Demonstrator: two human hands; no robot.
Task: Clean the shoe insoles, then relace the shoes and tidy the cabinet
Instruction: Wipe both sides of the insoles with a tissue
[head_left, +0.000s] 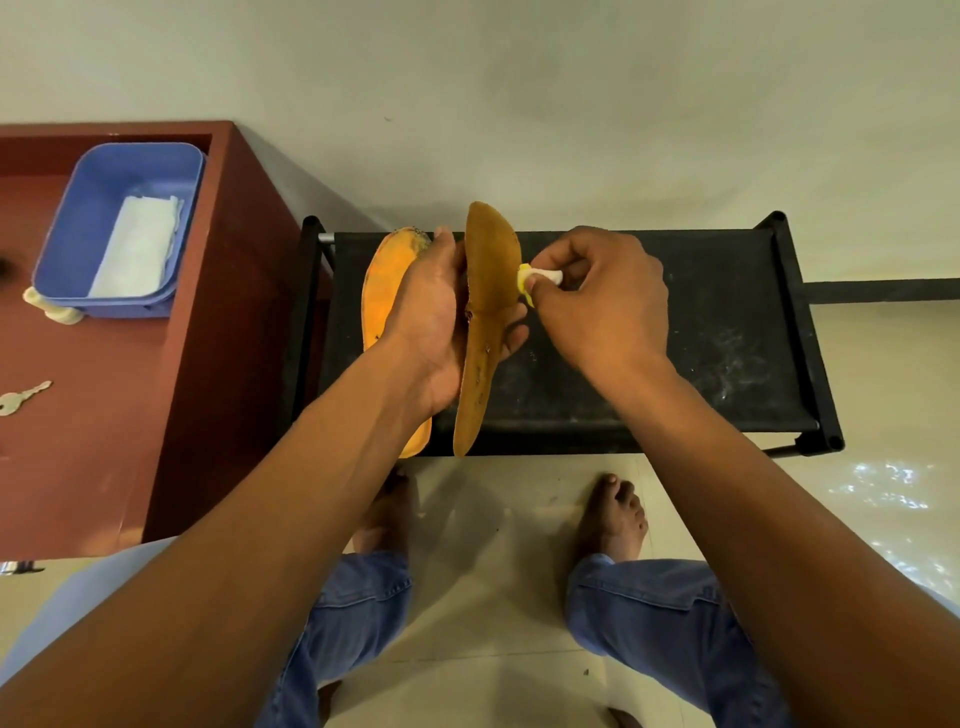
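Black fabric rack (675, 332), pale tiled floor (498, 519)

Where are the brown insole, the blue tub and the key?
brown insole (491, 249): head view, on its broad upper part.
blue tub (93, 208): head view, on its bare floor.
key (18, 399): head view, on its shaft.

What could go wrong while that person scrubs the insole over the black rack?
The left hand holds two insoles at once: the brown insole being cleaned and an orange insole behind it, so one might slip and drop to the floor. The right hand only pinches the small yellow and white brush, which could twist loose. Loosened dirt may fall onto the already dusty black rack.
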